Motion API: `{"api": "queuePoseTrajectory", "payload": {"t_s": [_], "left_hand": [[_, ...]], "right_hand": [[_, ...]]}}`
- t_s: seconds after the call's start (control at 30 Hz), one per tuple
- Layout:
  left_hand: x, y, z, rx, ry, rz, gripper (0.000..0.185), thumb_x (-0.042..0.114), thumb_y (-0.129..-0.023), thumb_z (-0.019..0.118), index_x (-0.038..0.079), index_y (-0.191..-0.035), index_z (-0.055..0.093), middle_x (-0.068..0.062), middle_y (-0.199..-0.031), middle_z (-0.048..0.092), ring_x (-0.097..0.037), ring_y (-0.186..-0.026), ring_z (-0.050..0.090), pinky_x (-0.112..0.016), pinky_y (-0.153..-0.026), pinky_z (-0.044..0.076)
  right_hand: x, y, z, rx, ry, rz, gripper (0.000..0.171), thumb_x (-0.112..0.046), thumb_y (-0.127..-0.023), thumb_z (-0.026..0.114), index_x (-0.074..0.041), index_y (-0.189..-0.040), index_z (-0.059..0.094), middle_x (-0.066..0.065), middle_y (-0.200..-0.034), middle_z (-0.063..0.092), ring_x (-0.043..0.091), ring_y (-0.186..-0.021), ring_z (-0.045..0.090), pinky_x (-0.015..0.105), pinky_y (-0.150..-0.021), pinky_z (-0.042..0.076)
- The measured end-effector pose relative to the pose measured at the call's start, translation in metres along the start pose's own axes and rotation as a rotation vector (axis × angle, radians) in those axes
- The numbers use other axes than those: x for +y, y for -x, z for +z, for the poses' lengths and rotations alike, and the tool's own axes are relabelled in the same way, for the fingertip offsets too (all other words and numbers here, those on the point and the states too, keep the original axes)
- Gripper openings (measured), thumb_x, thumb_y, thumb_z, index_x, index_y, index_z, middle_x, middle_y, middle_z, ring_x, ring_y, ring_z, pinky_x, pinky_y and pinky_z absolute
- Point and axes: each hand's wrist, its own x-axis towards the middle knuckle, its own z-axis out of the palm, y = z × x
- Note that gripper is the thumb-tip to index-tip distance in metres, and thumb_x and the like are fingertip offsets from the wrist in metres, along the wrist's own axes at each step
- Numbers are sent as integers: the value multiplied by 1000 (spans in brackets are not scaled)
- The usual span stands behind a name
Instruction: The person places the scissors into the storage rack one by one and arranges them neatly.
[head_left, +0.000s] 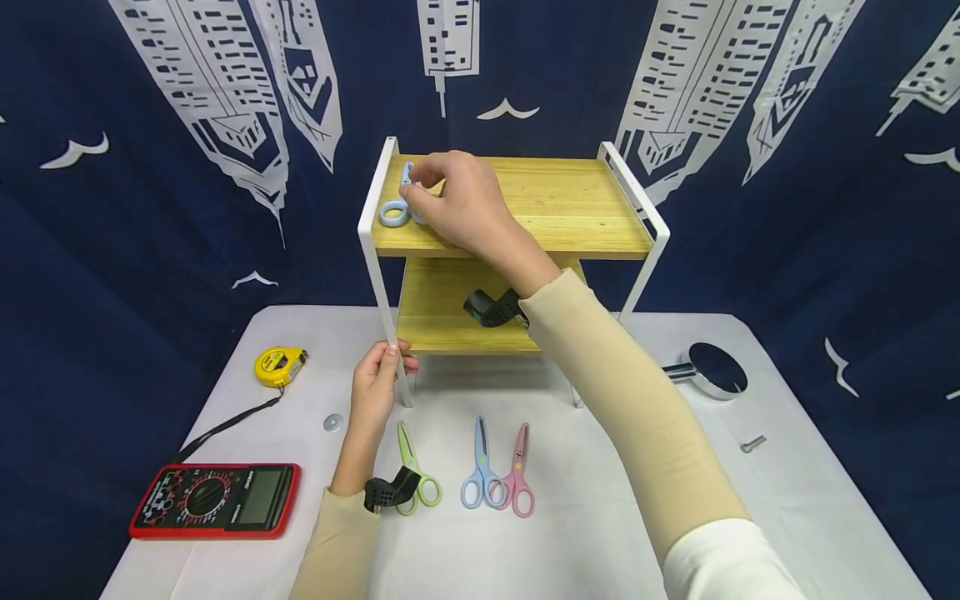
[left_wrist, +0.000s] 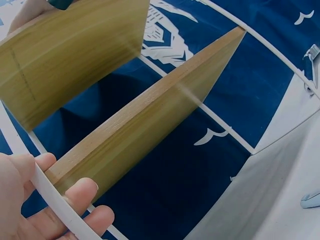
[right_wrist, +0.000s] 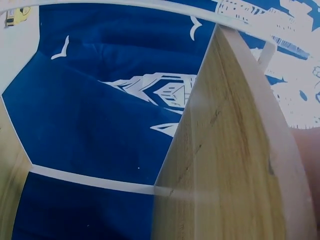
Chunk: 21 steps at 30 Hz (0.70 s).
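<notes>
My right hand [head_left: 468, 200] is over the upper board of a two-tier shelf, thumb and index finger pinching a pair of light blue scissors [head_left: 393, 214] near the pivot. Those scissors lie at the board's left end, handles toward me, partly covered by the fingers. Lower down, my left hand [head_left: 377, 379] grips the white front left leg [left_wrist: 52, 195] of the shelf, beside the lower board [left_wrist: 125, 120]. From the right wrist, the underside of the upper board [right_wrist: 215, 140] fills much of the view, and the fingers are hidden.
Green scissors [head_left: 407, 446], blue scissors [head_left: 481, 450] and pink scissors [head_left: 519, 458] lie before the shelf. Leftward are a tape measure [head_left: 276, 365], a washer [head_left: 333, 422] and a red multimeter [head_left: 258, 500]. A round black-faced object with a handle [head_left: 717, 371] and a bolt [head_left: 752, 443] lie right.
</notes>
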Motion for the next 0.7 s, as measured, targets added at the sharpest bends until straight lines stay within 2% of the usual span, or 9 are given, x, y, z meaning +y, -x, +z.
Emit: {"api": "queuePoseTrajectory", "payload": {"t_s": [0.1,0.23,0.3,0.37,0.47,0.53,0.7], "left_hand": [[1,0,0,-1,-1,0,30,16,-110,44,-8,-110,62,17,-76,69,-6,-80,70,-25,-80,42],[0,0,-2,-11,-6,-1,32,17,-110,44,-10,-112,60,19,-75,68,-4,-79,69,-23,-79,40],[-1,0,-2,-12,-7,0,32,17,-110,44,-10,-113,60,19,-76,69,-3,-79,68,-22,-78,40],[-2,0,-3,-11,-5,-2,31,16,-110,44,-11,-113,60,17,-76,69,-3,-78,68,-23,-79,41],[-4,0,-3,-7,0,-6,31,16,-110,44,-11,-113,60,16,-77,70,-3,-78,68,-24,-80,41],[-4,1,-2,-7,-3,-7,31,16,-110,44,-11,-113,61,16,-77,70,-2,-78,68,-25,-80,42],[-2,1,-1,-9,-14,5,32,17,-110,44,-10,-113,61,19,-76,69,0,-78,67,-26,-82,41]], "right_hand": [[0,12,-1,136,-27,-119,24,-19,-96,65,-3,-111,76,11,-107,75,22,-82,60,27,-76,43],[7,40,0,322,-95,-351,16,-10,-92,67,1,-98,77,13,-92,75,24,-75,58,27,-70,43],[13,58,1,375,-133,-452,12,-6,-90,69,2,-93,77,13,-86,74,22,-72,59,27,-69,46],[21,77,3,388,-166,-521,9,-4,-89,69,2,-90,76,13,-83,73,21,-71,60,27,-68,49],[36,109,9,364,-209,-566,7,-2,-86,71,3,-89,75,13,-83,73,21,-70,62,27,-67,52],[47,134,15,354,-229,-564,7,-2,-84,71,2,-88,75,12,-82,73,21,-69,63,28,-65,52],[80,199,40,283,-260,-457,8,-2,-82,71,-3,-90,75,8,-82,72,15,-68,61,21,-65,50]]}}
